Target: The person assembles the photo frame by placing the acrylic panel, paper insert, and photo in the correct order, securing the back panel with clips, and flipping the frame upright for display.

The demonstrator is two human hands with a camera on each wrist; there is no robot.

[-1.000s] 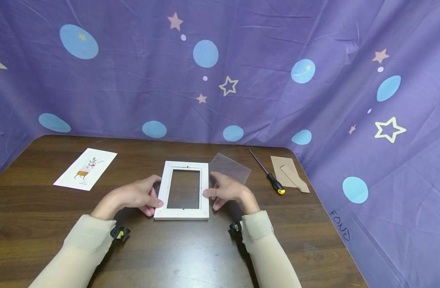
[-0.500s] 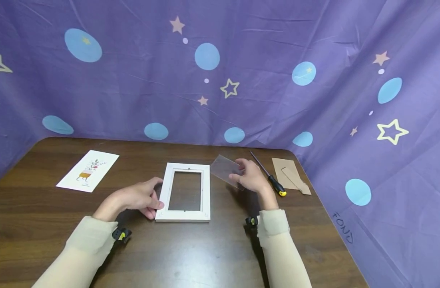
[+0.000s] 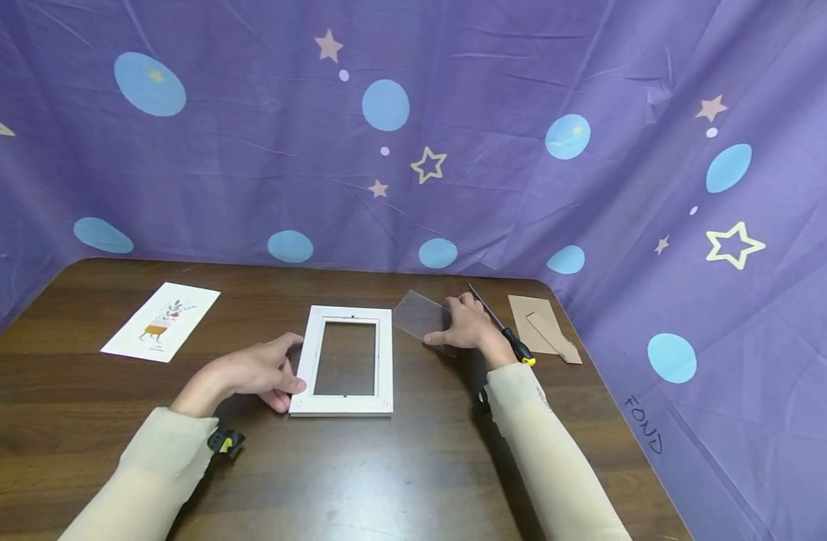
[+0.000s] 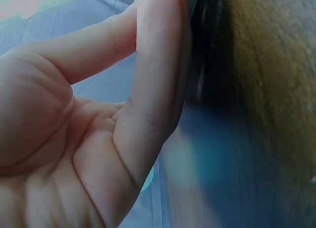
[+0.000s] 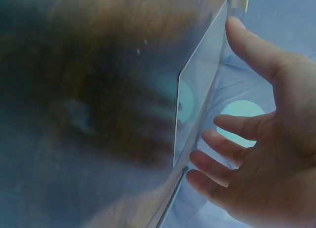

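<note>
A white picture frame (image 3: pixel 381 361) lies on the table, its middle see-through to the wood. The left hand (image 3: pixel 251 373) grips its left edge, thumb on top, fingers at the side; in the left wrist view the hand (image 4: pixel 113 114) hides most of the frame. A clear sheet (image 3: pixel 418 315) lies right of the frame. Above its right part, the right hand (image 3: pixel 469 324) has its thumb and fingers spread. In the right wrist view, this hand (image 5: pixel 261 134) is beside the sheet (image 5: pixel 200 95), fingers slightly bent and apart; whether they touch it is unclear.
A white card with a drawing (image 3: pixel 161 321) lies at the left. A screwdriver with a black and yellow handle (image 3: pixel 517 344) is just right of the right hand. Beyond it lies a brown backing board (image 3: pixel 540 327) with a stand piece. A purple curtain (image 3: pixel 318 210) hangs behind the table.
The right hand has let go of the frame's right edge and moved right, over the clear sheet, then slightly farther back. The left hand keeps its grip on the frame.
</note>
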